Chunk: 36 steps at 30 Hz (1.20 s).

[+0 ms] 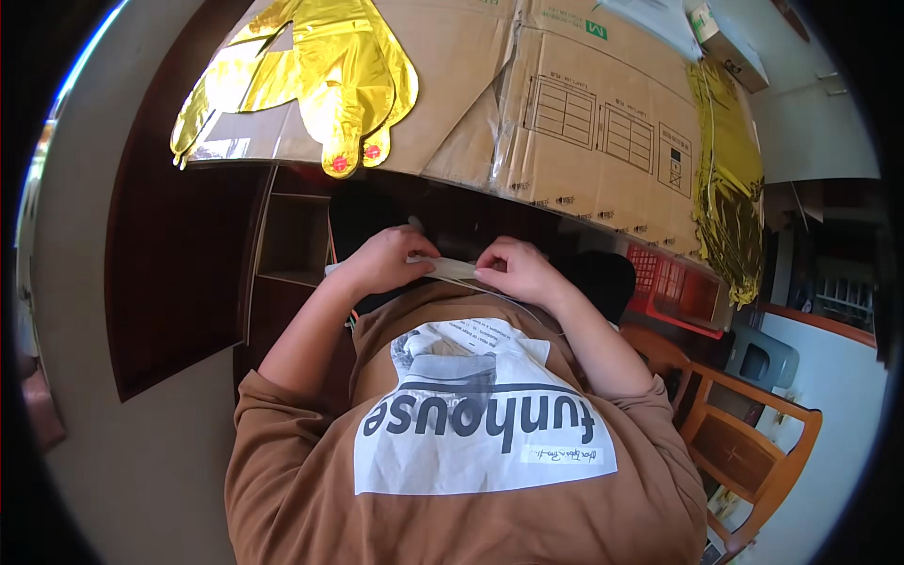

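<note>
My left hand point(394, 258) is closed in a pinch on a pale whitish strip point(450, 267) just above my lap. To its right, my right hand point(518, 269) pinches the same strip with thumb and fingertips. Thin pale strands trail from the strip below my right hand. What the strip is made for I cannot make out. Beyond my hands, a flat gold foil balloon point(353, 80) with red spots at its lower ends lies over the table's near left part. A bundle of gold foil point(730, 188) hangs over the right edge.
Flattened cardboard point(584, 122) covers the table. Clear plastic point(650, 24) and a small box point(725, 47) are at the far right. Below the table's right side is a red plastic crate point(673, 292). A wooden chair point(749, 443) stands at my right, with a grey plastic item point(763, 358) behind it.
</note>
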### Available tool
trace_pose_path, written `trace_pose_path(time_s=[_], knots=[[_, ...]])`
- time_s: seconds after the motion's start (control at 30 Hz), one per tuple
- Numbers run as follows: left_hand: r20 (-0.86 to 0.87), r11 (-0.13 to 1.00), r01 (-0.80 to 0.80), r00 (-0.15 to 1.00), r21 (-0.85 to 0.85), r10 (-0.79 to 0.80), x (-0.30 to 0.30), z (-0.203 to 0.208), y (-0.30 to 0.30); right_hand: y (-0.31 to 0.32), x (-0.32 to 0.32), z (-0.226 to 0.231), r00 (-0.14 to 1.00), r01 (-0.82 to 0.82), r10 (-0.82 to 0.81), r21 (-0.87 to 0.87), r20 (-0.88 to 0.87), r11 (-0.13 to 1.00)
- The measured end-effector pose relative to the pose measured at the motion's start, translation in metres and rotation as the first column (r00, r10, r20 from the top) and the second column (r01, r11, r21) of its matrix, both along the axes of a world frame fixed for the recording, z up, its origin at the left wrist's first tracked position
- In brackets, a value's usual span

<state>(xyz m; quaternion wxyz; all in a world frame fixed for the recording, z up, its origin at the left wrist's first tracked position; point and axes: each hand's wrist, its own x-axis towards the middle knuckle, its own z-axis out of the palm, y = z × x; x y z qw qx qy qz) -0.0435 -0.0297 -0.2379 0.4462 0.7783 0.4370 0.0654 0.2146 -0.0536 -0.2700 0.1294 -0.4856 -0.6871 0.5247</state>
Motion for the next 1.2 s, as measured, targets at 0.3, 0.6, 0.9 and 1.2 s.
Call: trace_pose_path(time_s=[0.3, 0.6, 0.9, 1.2], knots=[[0.005, 0.984, 0.103, 0.995, 0.149, -0.104, 0.006, -0.028, -0.005, 0.000, -0.022, -0.016, 0.999, -0.044, 0.048, -0.218, 0.012, 0.975], [0.011, 0.984, 0.098, 0.995, 0.146, -0.101, 0.003, -0.035, 0.000, 0.009, -0.024, -0.034, 0.994, 0.075, -0.097, -0.342, -0.047, 0.937], [0.100, 0.970, 0.021, 0.994, 0.240, -0.046, 0.025, -0.020, 0.010, 0.021, -0.017, -0.014, 0.974, 0.179, -0.193, -0.126, -0.114, 0.976], [0.196, 0.904, 0.039, 0.971, 0.425, -0.134, 0.043, 0.058, 0.013, 0.001, -0.021, 0.069, 0.930, 0.341, -0.262, 0.335, -0.258, 0.878]])
